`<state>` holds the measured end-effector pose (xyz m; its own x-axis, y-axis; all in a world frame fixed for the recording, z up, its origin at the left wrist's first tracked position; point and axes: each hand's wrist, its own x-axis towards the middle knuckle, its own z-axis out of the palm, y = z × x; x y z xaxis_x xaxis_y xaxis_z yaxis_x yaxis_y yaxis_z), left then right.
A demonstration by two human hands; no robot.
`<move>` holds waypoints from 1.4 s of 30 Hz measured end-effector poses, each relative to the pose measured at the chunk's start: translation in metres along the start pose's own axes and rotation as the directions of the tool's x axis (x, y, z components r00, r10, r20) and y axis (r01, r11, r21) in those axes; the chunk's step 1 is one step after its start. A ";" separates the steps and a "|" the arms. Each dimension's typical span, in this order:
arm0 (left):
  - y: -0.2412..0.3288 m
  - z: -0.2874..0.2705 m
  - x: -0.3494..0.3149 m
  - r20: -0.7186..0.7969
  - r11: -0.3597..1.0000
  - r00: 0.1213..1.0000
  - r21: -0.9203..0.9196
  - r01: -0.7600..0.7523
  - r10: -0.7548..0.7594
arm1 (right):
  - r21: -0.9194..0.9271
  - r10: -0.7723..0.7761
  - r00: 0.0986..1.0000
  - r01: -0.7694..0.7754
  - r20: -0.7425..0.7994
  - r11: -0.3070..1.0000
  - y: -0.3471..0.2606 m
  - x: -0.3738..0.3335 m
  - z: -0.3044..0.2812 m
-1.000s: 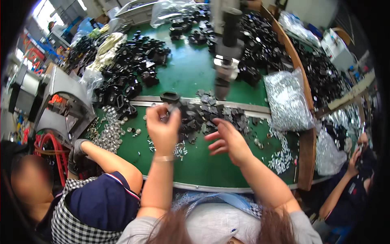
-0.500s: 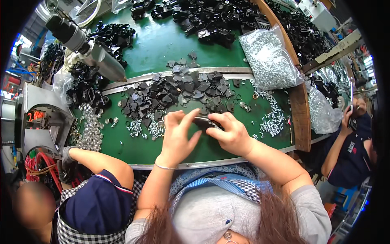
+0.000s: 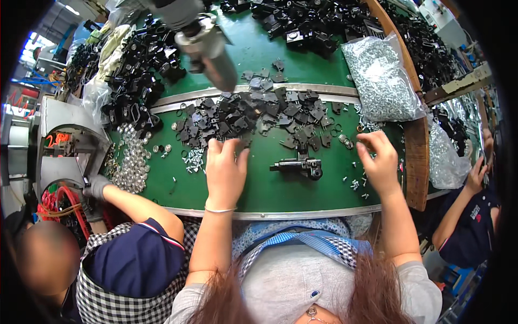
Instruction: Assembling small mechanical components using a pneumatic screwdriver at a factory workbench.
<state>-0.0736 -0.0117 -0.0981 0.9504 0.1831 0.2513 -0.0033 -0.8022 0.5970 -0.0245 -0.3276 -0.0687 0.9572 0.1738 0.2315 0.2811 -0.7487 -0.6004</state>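
Note:
A black mechanical part [image 3: 299,167], long-bodied with a stub pointing away from me, lies on the green bench between my hands, untouched. My left hand [image 3: 225,173] reaches over the small silver screws [image 3: 193,160] at the near side of a heap of flat black plates [image 3: 232,116]. Its thumb stands away from its fingers, and the fingertips are partly hidden. On the other side, my right hand [image 3: 382,164] is held over the loose screws [image 3: 355,183], thumb and fingers apart, with nothing visible between them.
A grey cylindrical tool [image 3: 210,56] hangs above the bench, blurred. Silver round pieces [image 3: 132,162] lie at left. A clear bag of screws [image 3: 380,78] leans by the wooden divider [image 3: 416,162]. A co-worker's gloved hand [image 3: 98,188] is at left; another person's hand [image 3: 476,175] shows at right.
The black part has left my hands and now lies on the bench. My hands have moved apart, the right one far to the right. The hanging tool has swung rightward.

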 end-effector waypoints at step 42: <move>-0.004 -0.002 0.014 0.180 0.996 0.984 0.085 -0.018 0.002 | -0.216 -0.026 0.994 0.048 0.104 0.975 0.026 -0.010 -0.022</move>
<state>-0.0608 -0.0045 -0.0952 0.9909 0.0760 0.1113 0.0061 -0.8506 0.5258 -0.0288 -0.3624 -0.0699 0.9516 0.2588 0.1657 0.3051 -0.8600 -0.4091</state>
